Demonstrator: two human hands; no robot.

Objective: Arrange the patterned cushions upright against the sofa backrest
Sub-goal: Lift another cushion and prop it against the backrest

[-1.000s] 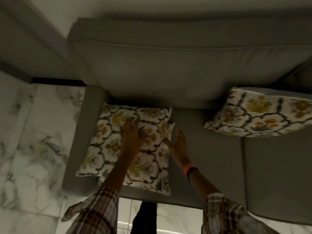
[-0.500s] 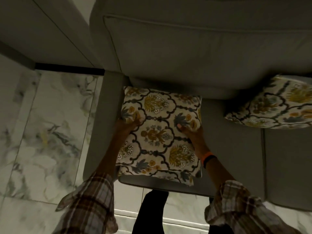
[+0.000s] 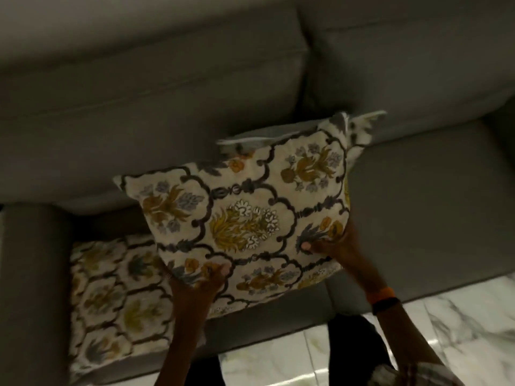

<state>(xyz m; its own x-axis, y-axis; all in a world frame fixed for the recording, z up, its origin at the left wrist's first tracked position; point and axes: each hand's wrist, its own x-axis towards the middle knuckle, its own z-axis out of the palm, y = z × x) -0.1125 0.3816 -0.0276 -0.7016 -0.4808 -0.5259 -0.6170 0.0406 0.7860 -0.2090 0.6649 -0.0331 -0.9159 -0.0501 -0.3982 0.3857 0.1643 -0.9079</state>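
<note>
Both hands grip one patterned cushion (image 3: 245,221) from below, holding it up above the sofa seat (image 3: 429,207). The left hand (image 3: 204,277) clasps the cushion's lower left corner, thumb pressed on the printed front and the other fingers hidden behind the fabric. The right hand (image 3: 331,246) pinches the lower right edge the same way, thumb tip showing pale on the front, palm wrapped round the side. Both forearms reach up and forward from the bottom of the view; the left one rises almost straight, the right one slants in from the lower right corner. An orange and black wristband (image 3: 383,298) sits on the right wrist, and a bit of plaid sleeve (image 3: 412,374) shows near the bottom edge.

The held cushion is tilted, its left corner lower than its right, with the flowered face turned towards the camera. Its top edge lies in front of the grey backrest (image 3: 156,107); whether it touches the backrest cannot be told. A second cushion (image 3: 111,299) with the same print lies flat on the seat at the left end, just beside the armrest (image 3: 30,288), partly covered by the held cushion and the left forearm. A third cushion (image 3: 359,129) peeks out behind the held one's upper right corner, near the backrest. Marble floor (image 3: 459,321) runs along the seat's front edge.
</note>
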